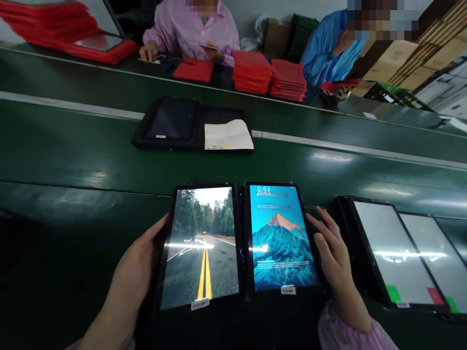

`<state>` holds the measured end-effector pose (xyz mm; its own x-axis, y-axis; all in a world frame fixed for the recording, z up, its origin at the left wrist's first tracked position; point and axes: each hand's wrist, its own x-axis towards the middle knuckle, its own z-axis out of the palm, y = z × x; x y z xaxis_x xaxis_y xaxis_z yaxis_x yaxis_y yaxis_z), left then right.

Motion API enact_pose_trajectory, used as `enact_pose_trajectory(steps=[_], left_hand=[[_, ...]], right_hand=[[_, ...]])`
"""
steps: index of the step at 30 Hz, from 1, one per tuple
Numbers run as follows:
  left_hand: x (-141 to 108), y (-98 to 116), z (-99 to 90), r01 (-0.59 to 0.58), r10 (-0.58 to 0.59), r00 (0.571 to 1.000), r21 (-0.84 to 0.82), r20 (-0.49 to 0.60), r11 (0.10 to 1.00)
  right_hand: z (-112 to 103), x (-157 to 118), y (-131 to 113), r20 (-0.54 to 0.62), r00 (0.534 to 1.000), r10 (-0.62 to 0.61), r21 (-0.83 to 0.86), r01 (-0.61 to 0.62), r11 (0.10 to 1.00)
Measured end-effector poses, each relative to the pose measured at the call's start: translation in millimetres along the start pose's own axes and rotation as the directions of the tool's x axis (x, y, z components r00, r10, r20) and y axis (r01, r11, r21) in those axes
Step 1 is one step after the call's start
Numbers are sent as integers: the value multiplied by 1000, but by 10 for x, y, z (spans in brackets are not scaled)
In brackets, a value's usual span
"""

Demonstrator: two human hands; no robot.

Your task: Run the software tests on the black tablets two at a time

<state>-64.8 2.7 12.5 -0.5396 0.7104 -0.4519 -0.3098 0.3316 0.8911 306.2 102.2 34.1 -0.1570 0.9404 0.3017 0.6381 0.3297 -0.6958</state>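
Two lit tablets lie side by side in a black tray [242, 233]. On the left tablet [200, 243] a forest road with yellow lines shows; the right tablet [280, 238] has a blue mountain screen reading 6:43. Each carries a small white label at its bottom edge. My left hand [134, 270] grips the tray's left side, its fingertips partly hidden behind the edge. My right hand [335, 253] is beside the right tablet's right edge, fingers apart and slightly bent, with nothing visible in it.
On the green conveyor sits another black tray [226, 114] with a dark tablet [173, 118] and a pale paper [229, 135]. White-screened tablets [394, 248] lie at the right. Two people work across the line near stacked red pouches [251, 73]. More red pouches [47, 26] are piled far left.
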Motion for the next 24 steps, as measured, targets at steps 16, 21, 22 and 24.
enact_pose_trajectory(steps=[16, 21, 22, 24], left_hand=[[-454, -584, -523, 2, -32, 998, 451, 58, 893], [-734, -605, -468, -109, 46, 992, 624, 116, 774], [-741, -579, -448, -122, 56, 991, 654, 122, 747], [-730, -517, -383, -127, 77, 992, 706, 103, 696]], right_hand=[[-214, -180, -461, 304, 818, -488, 123, 474, 872], [-157, -183, -387, 417, 762, -496, 44, 528, 848], [-141, -176, -340, 386, 786, -484, 5, 522, 853], [-126, -166, -256, 262, 850, -458, -84, 492, 866]])
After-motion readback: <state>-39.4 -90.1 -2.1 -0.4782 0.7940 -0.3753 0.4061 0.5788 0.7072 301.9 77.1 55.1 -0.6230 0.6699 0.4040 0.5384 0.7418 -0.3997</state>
